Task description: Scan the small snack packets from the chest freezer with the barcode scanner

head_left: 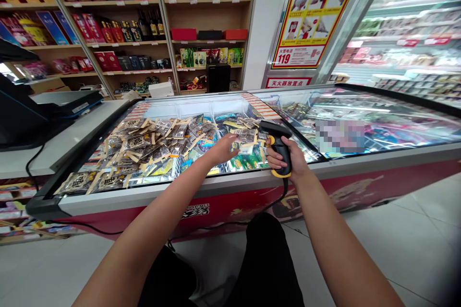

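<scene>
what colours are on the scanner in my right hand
The scanner is black with yellow trim, best seen in the head view.

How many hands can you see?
2. The left hand is over the freezer, close to a packet; whether it grips that is hard to tell. The right hand is wrapped around a black-and-yellow scanner. No other hands show.

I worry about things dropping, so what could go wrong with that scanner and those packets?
The cable from the scanner hangs down and runs near the person's legs, so it might snag a foot. Some packets lie near the front edge of the freezer, so a bump might knock them off. If the right hand slipped, the scanner could fall.
</scene>
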`<state>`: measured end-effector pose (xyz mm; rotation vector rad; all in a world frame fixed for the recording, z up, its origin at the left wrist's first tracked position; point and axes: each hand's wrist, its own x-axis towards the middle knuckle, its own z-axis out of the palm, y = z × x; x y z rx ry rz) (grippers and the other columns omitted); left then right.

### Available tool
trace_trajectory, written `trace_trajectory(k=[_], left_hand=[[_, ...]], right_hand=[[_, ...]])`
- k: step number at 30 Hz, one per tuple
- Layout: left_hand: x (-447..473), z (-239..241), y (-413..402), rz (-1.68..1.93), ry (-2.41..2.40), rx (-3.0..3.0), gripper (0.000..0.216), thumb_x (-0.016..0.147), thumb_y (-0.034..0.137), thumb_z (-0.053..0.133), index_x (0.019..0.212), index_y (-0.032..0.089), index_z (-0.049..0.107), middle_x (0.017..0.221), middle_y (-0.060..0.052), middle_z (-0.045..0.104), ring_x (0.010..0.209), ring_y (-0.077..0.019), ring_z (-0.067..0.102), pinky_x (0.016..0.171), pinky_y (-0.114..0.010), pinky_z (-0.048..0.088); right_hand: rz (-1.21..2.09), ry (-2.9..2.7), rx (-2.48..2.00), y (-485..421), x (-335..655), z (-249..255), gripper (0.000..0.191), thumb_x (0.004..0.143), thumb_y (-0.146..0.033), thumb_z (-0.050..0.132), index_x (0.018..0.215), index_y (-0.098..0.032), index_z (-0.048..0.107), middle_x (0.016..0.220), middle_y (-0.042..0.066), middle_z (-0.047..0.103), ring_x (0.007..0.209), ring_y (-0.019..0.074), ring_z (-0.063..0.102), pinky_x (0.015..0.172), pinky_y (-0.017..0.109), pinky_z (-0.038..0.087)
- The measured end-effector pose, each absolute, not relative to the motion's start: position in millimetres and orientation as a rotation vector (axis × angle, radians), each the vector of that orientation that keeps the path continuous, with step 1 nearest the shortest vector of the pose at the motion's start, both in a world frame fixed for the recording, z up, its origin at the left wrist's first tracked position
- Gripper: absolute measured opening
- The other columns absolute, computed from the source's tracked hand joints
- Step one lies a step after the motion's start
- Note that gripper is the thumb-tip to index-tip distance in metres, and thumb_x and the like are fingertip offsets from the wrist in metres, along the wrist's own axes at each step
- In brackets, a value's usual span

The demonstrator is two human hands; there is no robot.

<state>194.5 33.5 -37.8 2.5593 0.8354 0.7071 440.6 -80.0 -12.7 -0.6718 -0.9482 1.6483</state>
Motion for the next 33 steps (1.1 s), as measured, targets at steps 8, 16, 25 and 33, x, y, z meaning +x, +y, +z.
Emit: trace_trajectory(k=[8,16,25,33], left_hand=[[186.1,-23.3,31.2,0.767,1.022,2.695,0.045,0.104,0.029,0.05,0.146,0.016,0.059,0.156,-0.017,0.059,0.149,-0.0322,0.049,0.125,-0.049,0.039],[143.8,-11.1,63.5,0.663,1.96,2.492,0.039,0.103,0.033,0.048,0.131,0.013,0.066,0.134,-0.025,0.068,0.139,-0.0414,0.048,0.114,-0.054,0.04],[139.9,-10.5,66.0,0.616,1.906,2.525,0.039,0.098,0.04,0.057,0.128,0.019,0.069,0.139,-0.022,0.064,0.138,-0.0429,0.047,0.114,-0.055,0.038],[137.2,-11.0,66.5,0.678,1.781,2.449,0.038,0.093,0.044,0.065,0.122,0.02,0.061,0.123,-0.02,0.071,0.135,-0.0426,0.049,0.112,-0.057,0.035]], right_hand=[[1.643,-0.936,-0.675,-81.3,440.6,-12.7,0.036,0.089,-0.053,0.073,0.098,-0.02,0.062,0.057,-0.01,0.039,0.039,0.0045,0.014,0.038,0.019,0.03],[1.622,-0.923,-0.743,-83.3,438.0,-10.3,0.033,0.091,-0.054,0.069,0.096,-0.022,0.062,0.056,-0.01,0.034,0.039,0.0055,0.013,0.038,0.021,0.026],[1.64,-0.913,-0.73,-82.4,439.7,-12.7,0.033,0.091,-0.052,0.07,0.097,-0.021,0.063,0.056,-0.009,0.037,0.04,0.0048,0.013,0.039,0.019,0.028],[1.66,-0.895,-0.702,-83.2,439.1,-13.2,0.031,0.093,-0.05,0.069,0.098,-0.02,0.064,0.055,-0.009,0.04,0.04,0.0047,0.015,0.039,0.018,0.031]])
